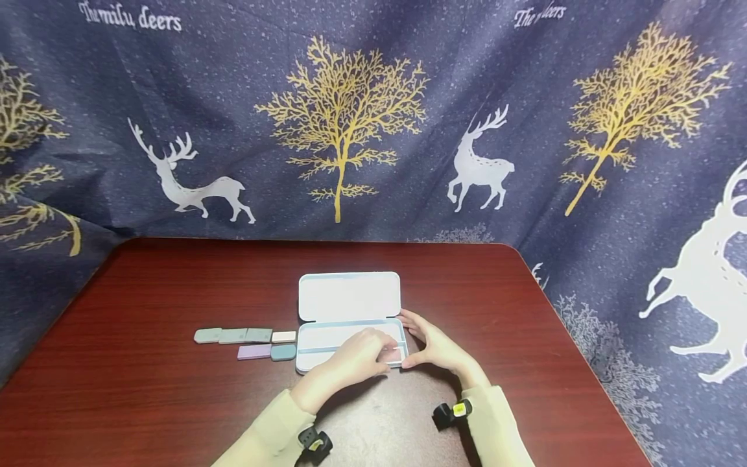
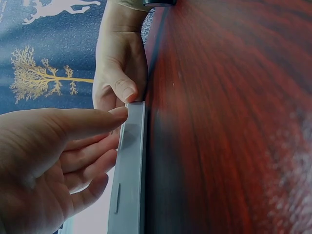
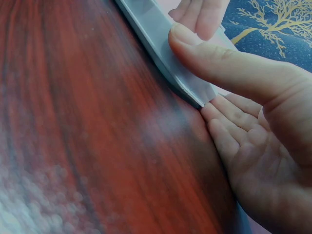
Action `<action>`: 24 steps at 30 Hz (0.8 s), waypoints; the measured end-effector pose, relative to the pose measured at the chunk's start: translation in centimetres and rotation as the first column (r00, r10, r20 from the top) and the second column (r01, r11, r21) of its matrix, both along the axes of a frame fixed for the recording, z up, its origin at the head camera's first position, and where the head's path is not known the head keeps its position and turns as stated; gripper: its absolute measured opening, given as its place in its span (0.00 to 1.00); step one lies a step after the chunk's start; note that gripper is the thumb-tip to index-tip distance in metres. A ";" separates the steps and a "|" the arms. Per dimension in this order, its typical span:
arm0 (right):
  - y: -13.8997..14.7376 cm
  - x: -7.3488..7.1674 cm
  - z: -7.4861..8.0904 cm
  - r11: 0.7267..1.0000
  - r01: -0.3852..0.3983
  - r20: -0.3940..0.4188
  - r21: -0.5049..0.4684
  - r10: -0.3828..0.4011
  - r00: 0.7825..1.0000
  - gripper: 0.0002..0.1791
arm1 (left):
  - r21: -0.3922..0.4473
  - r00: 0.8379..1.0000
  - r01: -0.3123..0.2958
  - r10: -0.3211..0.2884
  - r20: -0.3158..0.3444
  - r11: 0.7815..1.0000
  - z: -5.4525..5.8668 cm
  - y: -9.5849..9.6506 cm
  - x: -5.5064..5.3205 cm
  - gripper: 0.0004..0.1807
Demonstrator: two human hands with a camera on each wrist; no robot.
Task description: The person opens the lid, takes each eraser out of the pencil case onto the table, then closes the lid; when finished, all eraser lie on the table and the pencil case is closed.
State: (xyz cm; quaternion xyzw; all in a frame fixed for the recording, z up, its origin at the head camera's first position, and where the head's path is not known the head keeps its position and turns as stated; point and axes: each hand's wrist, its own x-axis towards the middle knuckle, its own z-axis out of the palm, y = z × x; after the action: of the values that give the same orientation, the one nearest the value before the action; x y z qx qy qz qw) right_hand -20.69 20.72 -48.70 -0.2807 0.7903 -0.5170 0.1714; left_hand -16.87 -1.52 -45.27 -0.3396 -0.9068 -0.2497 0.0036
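A light blue, white-lined pencil case (image 1: 350, 334) lies on the table with its lid (image 1: 350, 296) folded back. My left hand (image 1: 358, 355) reaches over the right part of its front compartment. In the left wrist view its thumb is at the rim and its loosely bent fingers dip behind the case wall (image 2: 127, 170). A flat pinkish piece (image 1: 390, 355) lies in the compartment beside these fingertips. My right hand (image 1: 434, 347) grips the right end of the case, thumb at the front corner, fingers along the side. In the right wrist view that thumb overlaps the case wall (image 3: 165, 61).
Left of the case, several flat pieces lie in two rows: grey-green ones (image 1: 232, 335), a cream one (image 1: 284, 336), a purple one (image 1: 253, 351) and a teal one (image 1: 283, 352). A patterned cloth (image 1: 385, 130) hangs behind the reddish-brown table (image 1: 146, 285).
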 end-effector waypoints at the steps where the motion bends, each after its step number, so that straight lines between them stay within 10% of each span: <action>1: 0.0 0.0 0.0 1.000 0.001 0.005 -0.003 -0.001 1.000 0.57 | 0.007 1.000 0.000 0.000 0.000 1.000 0.0 0.0 0.0 0.20; 24: 0.0 0.0 -0.2 1.000 -0.005 0.005 -0.022 0.005 1.000 0.56 | 0.054 0.998 0.021 -0.018 -0.065 0.998 -0.2 0.4 -0.2 0.07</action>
State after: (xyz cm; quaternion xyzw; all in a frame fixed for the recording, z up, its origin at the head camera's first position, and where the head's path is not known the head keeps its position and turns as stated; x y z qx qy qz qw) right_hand -20.68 20.71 -48.87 -0.2831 0.7835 -0.5259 0.1717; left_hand -17.02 -1.15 -45.49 -0.3562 -0.8956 -0.2634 0.0400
